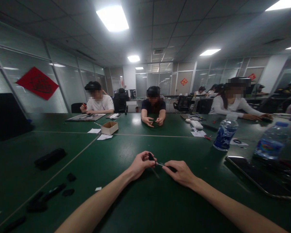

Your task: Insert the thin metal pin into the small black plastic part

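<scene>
My left hand (140, 166) pinches a small black part (151, 157) upright between thumb and fingers, above the green table. My right hand (180, 172) is closed around the dark handle of a screwdriver (160, 164). The screwdriver's thin metal shaft points left and reaches the lower end of the black part. Whether its tip sits in a screw is too small to tell. Several loose black pieces (53, 192) lie on the table to the left of my left forearm, with a longer black block (50, 158) beyond them.
On the right stand two water bottles (225, 134) (271, 142), with a phone (257, 176) lying in front. A small open cardboard box (109, 128) sits farther back on the left. Across the green table (126, 147), several people sit; one person's hands (154, 122) are straight ahead.
</scene>
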`<state>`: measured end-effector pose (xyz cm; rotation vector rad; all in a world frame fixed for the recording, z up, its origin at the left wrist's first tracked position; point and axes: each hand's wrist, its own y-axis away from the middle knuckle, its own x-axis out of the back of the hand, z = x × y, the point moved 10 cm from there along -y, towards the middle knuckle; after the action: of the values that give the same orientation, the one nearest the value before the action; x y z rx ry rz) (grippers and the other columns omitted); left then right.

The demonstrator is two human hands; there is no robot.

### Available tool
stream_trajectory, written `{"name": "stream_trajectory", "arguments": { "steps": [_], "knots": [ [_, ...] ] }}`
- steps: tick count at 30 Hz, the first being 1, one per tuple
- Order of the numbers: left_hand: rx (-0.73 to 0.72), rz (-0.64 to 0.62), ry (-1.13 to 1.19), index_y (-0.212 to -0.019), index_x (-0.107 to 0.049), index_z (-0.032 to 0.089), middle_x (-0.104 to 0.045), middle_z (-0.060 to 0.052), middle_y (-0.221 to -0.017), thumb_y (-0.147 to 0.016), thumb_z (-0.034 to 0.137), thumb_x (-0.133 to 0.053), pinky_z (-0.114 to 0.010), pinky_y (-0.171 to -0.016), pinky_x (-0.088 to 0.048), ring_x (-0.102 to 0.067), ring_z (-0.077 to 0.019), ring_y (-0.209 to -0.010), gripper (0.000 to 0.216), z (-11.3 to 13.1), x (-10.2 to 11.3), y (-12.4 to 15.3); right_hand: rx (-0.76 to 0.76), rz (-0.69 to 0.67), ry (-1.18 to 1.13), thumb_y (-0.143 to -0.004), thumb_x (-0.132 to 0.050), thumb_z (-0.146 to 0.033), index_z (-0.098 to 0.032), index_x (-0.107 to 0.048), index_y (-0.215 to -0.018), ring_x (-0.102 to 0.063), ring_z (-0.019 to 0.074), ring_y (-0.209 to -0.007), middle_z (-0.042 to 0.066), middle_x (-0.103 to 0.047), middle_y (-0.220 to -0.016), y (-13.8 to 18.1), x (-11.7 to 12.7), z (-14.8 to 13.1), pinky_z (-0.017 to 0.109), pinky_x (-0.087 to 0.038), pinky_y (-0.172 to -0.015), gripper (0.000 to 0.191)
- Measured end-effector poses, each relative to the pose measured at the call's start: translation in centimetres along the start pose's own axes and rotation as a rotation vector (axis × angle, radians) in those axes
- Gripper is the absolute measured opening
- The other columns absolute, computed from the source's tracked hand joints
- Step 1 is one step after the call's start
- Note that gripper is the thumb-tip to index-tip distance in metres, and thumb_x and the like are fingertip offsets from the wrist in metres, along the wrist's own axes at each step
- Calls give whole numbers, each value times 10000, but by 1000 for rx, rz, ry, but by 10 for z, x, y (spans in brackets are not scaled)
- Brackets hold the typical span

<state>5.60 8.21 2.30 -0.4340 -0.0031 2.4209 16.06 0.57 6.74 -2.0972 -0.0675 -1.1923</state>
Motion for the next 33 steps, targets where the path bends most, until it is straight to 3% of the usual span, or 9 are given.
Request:
{"name": "stream_trajectory", "arguments": {
  "steps": [5, 9, 17, 21, 33],
  "knots": [
    [10, 22, 39, -899, -568, 143, -650, -48, -860, -565, 141, -806, -304, -723, -476, -630, -176, -797, 410, 0, 1, 0, 106, 11, 29, -928, -426, -340, -153, -646, -827, -557, 110, -563, 25, -629, -681, 2, 1, -11, 211, -397, -531, 306],
    [36, 36, 132, -870, -576, 134, -651, -56, -887, -578, 160, -810, -270, -700, -466, -639, -165, -789, 375, 1, 4, -1, 257, -68, 84, -916, -444, -332, -159, -636, -790, -514, 100, -505, 6, -586, -602, 6, -8, -29, 213, -355, -491, 288],
    [143, -120, 187, -917, -629, 109, -671, -74, -846, -578, 290, -826, -235, -599, -447, -612, -122, -639, 432, -9, -2, 0, 70, 35, 2, -928, -417, -357, -156, -629, -793, -546, 112, -551, 23, -615, -667, 1, 2, -9, 216, -405, -528, 321],
    [169, -142, 184, -886, -654, 97, -672, -66, -776, -565, 322, -831, -253, -636, -456, -609, -123, -616, 430, -12, -3, -1, 15, 62, -6, -929, -418, -362, -162, -629, -812, -564, 117, -584, 28, -634, -707, 1, 3, 0, 222, -416, -553, 314],
    [196, -141, 180, -899, -665, 116, -661, -81, -884, -662, 292, -772, -287, -715, -445, -605, -145, -751, 313, -12, -5, 1, -26, 19, -23, -939, -381, -391, -163, -631, -849, -573, 129, -609, 34, -635, -726, -1, 2, -1, 226, -422, -559, 350]
  ]
}}
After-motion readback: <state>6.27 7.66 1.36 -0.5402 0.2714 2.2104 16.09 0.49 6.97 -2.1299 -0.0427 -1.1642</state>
